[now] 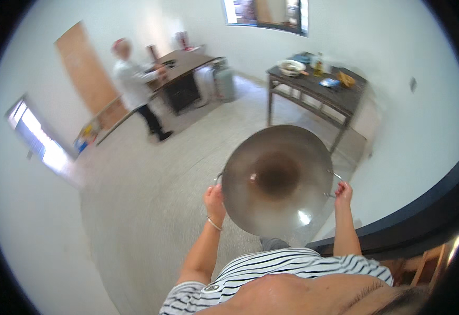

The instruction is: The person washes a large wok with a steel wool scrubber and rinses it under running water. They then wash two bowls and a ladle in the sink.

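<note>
A large round metal wok (278,181) is held out in front of my body, tilted so that its browned inside faces me. My left hand (214,200), with a bangle on the wrist, grips the loop handle at the wok's left side. On the right side, my right hand (343,192) is closed on the other loop handle. Nothing lies inside the wok, and light glints off its lower right part.
Beyond the wok stands a dark wooden table (355,94) with a bowl (291,67), an oil bottle (318,67) and packets. A person (131,84) works at a counter (194,63) further left, near a gas cylinder (224,80). A wall runs along the right.
</note>
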`<state>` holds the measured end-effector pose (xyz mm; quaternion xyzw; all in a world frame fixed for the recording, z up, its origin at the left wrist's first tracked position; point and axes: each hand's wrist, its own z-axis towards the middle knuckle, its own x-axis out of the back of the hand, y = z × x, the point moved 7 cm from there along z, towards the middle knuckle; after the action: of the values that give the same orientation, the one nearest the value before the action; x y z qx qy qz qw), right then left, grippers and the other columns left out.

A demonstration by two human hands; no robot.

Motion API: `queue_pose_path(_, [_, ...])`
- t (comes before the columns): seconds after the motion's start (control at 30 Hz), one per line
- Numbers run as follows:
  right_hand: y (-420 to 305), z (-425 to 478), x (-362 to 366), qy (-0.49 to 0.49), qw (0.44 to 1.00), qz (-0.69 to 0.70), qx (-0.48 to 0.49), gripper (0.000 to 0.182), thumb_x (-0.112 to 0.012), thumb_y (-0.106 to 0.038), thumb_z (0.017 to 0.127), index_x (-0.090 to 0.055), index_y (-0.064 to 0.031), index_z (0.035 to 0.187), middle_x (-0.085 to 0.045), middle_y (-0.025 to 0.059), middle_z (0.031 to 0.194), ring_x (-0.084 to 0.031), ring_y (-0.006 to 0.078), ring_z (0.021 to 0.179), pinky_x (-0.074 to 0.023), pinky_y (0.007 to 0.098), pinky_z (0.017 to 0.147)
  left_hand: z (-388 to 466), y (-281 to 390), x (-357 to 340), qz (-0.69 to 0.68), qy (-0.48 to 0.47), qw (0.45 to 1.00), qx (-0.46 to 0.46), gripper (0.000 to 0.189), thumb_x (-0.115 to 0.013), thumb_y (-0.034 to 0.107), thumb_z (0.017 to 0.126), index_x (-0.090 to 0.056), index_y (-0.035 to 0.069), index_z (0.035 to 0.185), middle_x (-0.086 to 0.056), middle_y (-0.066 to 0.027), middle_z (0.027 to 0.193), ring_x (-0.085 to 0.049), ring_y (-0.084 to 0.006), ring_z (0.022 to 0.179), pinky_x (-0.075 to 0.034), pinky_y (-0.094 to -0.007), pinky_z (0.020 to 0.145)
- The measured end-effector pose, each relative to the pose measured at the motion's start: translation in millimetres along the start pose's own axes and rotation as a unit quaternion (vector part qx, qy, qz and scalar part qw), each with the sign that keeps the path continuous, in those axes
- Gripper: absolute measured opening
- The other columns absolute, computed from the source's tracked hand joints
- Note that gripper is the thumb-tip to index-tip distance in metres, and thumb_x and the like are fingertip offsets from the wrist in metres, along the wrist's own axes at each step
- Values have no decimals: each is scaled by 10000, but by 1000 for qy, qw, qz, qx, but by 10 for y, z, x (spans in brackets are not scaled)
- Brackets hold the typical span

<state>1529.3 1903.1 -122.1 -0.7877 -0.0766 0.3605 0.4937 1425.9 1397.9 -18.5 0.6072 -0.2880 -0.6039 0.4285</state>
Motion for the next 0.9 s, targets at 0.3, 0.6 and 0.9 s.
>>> queue_pose_path(0.3, [961,1847,-2018,-46,998,3,-47,107,-554,-108,668,-488,-107,584,-390,-29,492,-346,91,405,-278,232,391,2390,-454,-225,-18,41,999,11,289,-532,199,791,-358,147,566,-321,62,492,-253,-31,417,-198,-197,381])
queue_pose_path(0.6, [2131,3166,-4691,-133,984,8,-116,84,-552,-96,660,-486,-104,610,-384,-31,498,-354,89,427,-280,236,411,4377,-245,218,-16,164,982,-90,278,-513,143,806,-372,152,566,-360,65,511,-283,-25,414,-208,-188,377])
queue_pose_path(0.9, [2257,4821,-6489,-99,993,-32,-55,114,-551,-87,658,-466,-129,594,-401,-34,530,-383,90,452,-326,246,406,7379,-795,-209,-27,142,988,-52,264,-571,159,763,-416,158,549,-351,87,513,-280,-13,450,-189,-187,407])
